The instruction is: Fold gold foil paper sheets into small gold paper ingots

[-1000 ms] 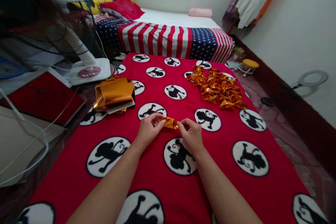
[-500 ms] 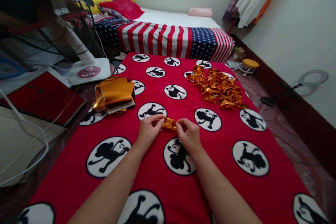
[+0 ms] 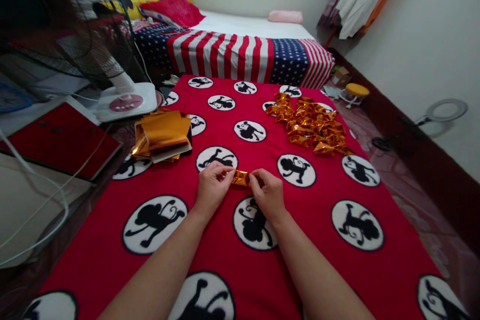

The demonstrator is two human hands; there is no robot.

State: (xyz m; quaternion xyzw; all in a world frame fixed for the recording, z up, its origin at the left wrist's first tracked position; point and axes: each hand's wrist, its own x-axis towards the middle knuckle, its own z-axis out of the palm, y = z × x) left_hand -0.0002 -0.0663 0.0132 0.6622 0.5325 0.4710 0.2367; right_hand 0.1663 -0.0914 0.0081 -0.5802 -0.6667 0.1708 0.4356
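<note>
"Two quick checks: what are your left hand (image 3: 213, 187) and right hand (image 3: 268, 192) doing?"

"You're pinching one folded gold paper (image 3: 240, 178) between them, fingertips narrow, an end in each hand, over the red blanket (image 3: 307, 240)."

"And past your hands?"

"Ahead of your left hand, off to its left, a stack of gold sheets (image 3: 167, 127); ahead of your right, a pile of folded pieces (image 3: 315, 127). Farthest ahead, a bed (image 3: 240, 25)."
</note>
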